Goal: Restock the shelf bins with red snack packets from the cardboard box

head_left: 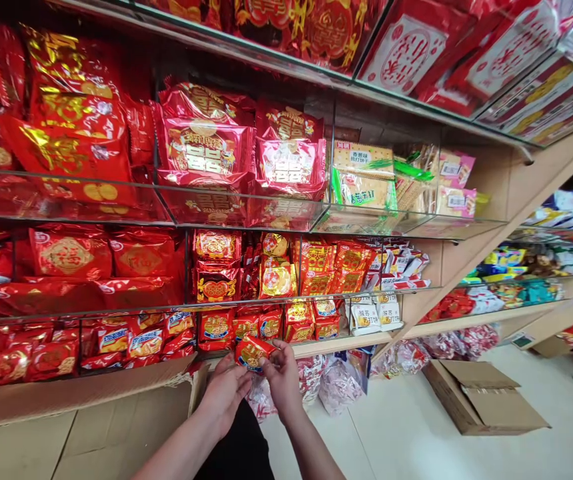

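Note:
A small red and blue snack packet (253, 353) is held between my two hands, low in the middle of the head view. My left hand (227, 392) has its fingers closed on the packet's left side. On the right side, my right hand (282, 375) grips the same packet with thumb and fingers. Just beyond it, the lowest shelf compartments hold similar red packets (216, 328) and gold-red packets (299, 320).
Glass-fronted shelves (246, 200) filled with red packages rise ahead. An open cardboard box (131, 427) is at the lower left. Bagged goods (339, 383) lie on the floor under the shelf, and another cardboard box (484, 400) stands at the right.

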`<action>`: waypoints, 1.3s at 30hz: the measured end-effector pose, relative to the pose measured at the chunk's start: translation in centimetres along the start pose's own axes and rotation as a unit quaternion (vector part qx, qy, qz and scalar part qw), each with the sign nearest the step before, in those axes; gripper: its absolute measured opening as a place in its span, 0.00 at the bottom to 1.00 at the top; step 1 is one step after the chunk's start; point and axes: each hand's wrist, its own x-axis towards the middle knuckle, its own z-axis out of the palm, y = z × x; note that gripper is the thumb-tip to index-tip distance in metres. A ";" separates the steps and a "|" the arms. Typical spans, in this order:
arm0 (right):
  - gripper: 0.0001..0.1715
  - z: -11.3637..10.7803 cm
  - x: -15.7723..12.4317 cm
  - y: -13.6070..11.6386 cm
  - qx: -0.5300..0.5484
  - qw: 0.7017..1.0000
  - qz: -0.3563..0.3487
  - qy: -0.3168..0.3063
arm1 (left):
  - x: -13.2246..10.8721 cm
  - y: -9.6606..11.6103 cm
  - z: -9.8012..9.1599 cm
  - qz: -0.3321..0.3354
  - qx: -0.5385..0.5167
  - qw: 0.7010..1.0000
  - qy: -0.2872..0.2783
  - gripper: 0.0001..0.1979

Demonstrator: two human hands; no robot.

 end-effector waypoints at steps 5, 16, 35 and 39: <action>0.23 1.3 0.9 0.4 -0.002 0.999 -0.008 -0.042 | 0.2 0.9 -0.1 0.031 -0.025 0.999 0.005 0.16; 0.02 4.0 6.0 -0.8 -0.198 0.961 -0.191 -0.023 | 2.9 4.7 2.2 0.110 -0.069 0.991 -0.018 0.13; 0.17 3.5 7.9 -1.4 -0.622 0.716 -0.311 -0.061 | 6.1 5.5 3.6 0.090 0.054 0.993 0.053 0.05; 0.16 3.7 8.1 -1.5 -0.641 0.702 -0.304 -0.057 | 6.6 5.6 4.0 0.090 0.083 0.991 0.061 0.05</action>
